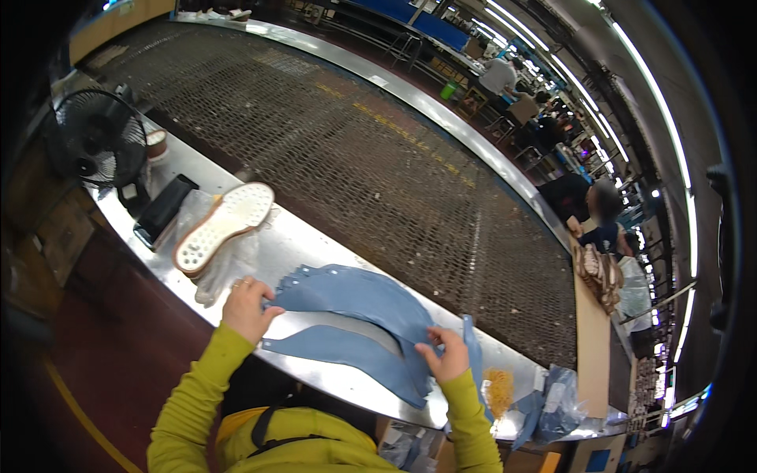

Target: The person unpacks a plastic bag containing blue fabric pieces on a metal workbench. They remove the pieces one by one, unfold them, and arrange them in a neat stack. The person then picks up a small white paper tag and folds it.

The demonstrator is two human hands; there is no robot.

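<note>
Left hand [247, 307] pinches the left end of 2 stacked blue leather pieces [355, 319]; right hand [446, 354] pinches their right end. Pieces lie flat on the steel bench [292, 244]. A white-soled shoe [223, 227] rests nearby, sole up.

Factory hall: wide mesh conveyor [378, 158] beside a steel bench [315, 236], black fan [98, 138], ceiling strip lights [654, 102]

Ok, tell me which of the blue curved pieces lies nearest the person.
The lower blue piece, the one along the metal table's near edge, between both hands. The upper stack of blue pieces lies beyond it, toward the mesh conveyor.
</note>
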